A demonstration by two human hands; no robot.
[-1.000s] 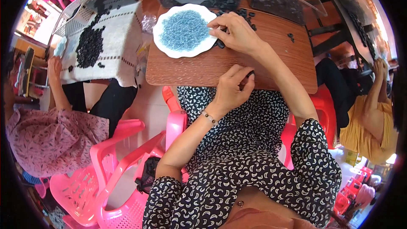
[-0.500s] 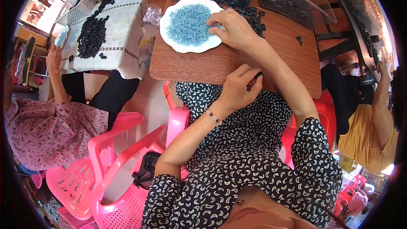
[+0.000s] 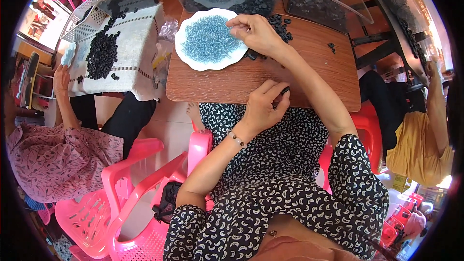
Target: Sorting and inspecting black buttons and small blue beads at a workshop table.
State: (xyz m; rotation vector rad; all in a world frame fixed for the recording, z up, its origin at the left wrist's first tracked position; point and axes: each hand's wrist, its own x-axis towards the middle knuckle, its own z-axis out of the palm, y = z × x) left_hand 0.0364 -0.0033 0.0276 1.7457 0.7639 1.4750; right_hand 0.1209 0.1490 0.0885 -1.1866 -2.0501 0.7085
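I'm in what looks like a small handwork workshop: blue beads (image 3: 210, 38) on a plate (image 3: 212, 66) at my wooden bench (image 3: 324, 75), clear bins (image 3: 189, 0) of black pieces (image 3: 256, 4) along the top of the frame, co-workers seated left (image 3: 67, 159) and right (image 3: 415, 140), and pink plastic chairs (image 3: 81, 220) at lower left.

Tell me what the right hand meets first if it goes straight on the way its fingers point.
Most likely the blue beads: the right hand points left, its fingertips over the right part of the plate. Whether they already touch is unclear from above.
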